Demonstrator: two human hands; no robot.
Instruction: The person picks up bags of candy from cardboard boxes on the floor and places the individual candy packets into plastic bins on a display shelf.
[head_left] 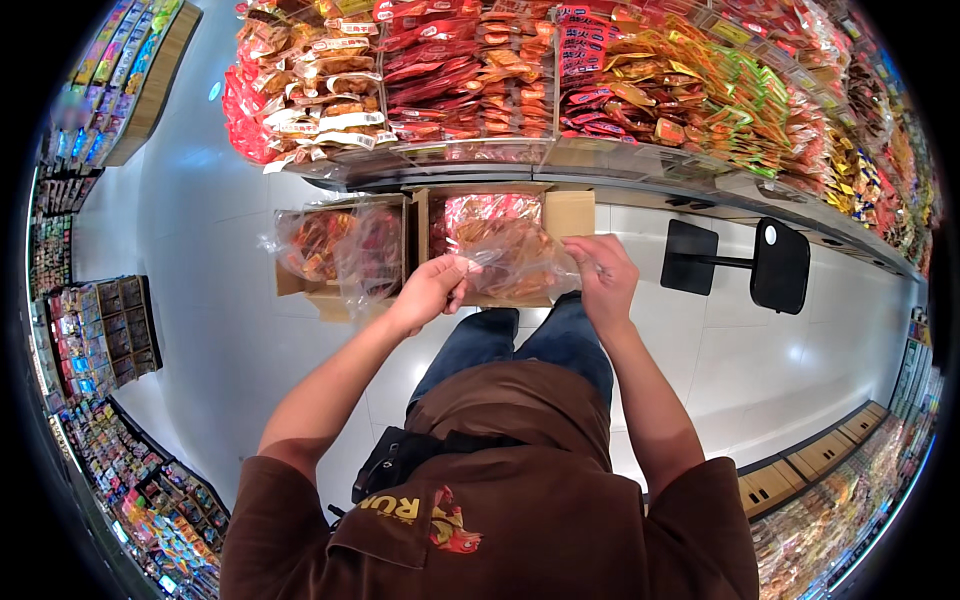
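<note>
A clear plastic bag [515,268] is stretched between my two hands over an open cardboard box [570,212]. My left hand [433,291] pinches the bag's left side, and my right hand [606,275] pinches its right side near the box's corner. Through the film, reddish-brown contents show, though I cannot make out whether they lie in the bag or below it. Red snack packets [492,208] fill the far part of the box. Left of it stands a second open carton [328,300] with snack packets in clear plastic [318,245].
Beyond the boxes runs a display shelf [470,152] heaped with rows of red, orange and green snack packets [430,75]. A black stand with a flat panel [779,265] is on the floor to the right. More stocked shelves [105,335] line the left side.
</note>
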